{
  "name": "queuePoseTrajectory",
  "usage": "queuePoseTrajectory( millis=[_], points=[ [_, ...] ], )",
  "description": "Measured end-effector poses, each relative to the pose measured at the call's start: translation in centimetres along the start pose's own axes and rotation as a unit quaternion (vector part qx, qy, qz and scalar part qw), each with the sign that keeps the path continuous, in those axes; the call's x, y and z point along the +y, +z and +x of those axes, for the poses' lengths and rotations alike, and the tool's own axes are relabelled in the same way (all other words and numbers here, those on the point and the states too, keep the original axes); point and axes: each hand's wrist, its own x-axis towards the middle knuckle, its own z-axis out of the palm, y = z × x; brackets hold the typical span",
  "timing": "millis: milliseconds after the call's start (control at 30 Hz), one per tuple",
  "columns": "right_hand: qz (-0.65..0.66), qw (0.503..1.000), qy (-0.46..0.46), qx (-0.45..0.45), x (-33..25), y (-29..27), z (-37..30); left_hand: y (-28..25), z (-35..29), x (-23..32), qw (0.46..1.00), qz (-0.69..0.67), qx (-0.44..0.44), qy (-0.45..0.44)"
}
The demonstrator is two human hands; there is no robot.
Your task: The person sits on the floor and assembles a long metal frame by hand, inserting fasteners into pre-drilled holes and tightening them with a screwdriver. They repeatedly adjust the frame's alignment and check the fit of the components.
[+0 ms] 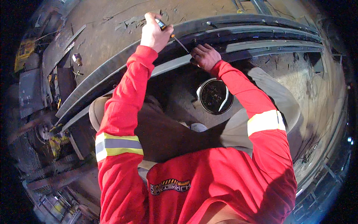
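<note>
My left hand (pixel 153 36) is closed around the handle of a screwdriver (pixel 181 44), whose thin metal shaft slants down to the right. The shaft's tip ends beside the fingers of my right hand (pixel 206 58). Those fingers are curled in at a dark spot on a long, curved metal rail (pixel 174 66); what they grip is hidden. Several similar rails (pixel 246 34) run alongside in a bowed row, with small bolts or studs (pixel 209 23) showing along the farther one.
Between my knees stands a round bucket (pixel 200 100) holding small dark pieces and a pale strip. A small white round item (pixel 198 127) lies nearer me. Dark flakes (pixel 130 23) litter the floor beyond the rails. Metal parts and scrap (pixel 56 138) crowd the left side.
</note>
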Motion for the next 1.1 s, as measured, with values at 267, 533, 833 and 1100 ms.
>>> queuePoseTrajectory(
  millis=[267, 533, 833, 1100],
  points=[
    [0.017, 1.000, -0.016, 0.009, 0.8, 0.5, -0.2, -0.1, 0.0, 0.3, 1.000, -0.015, -0.003, 0.009],
    [0.040, 0.999, -0.002, 0.012, 0.9, 0.5, -0.3, 0.9, -0.1, 0.6, 0.999, -0.033, -0.031, -0.030],
    [0.093, 0.995, 0.017, 0.021, 1.1, -0.2, -0.3, 1.9, 0.5, 0.4, 0.998, -0.009, -0.050, 0.032],
    [0.092, 0.996, 0.012, 0.010, 1.1, -0.1, -0.3, 2.1, 1.2, 0.8, 0.997, 0.019, -0.070, 0.038]
  ],
)
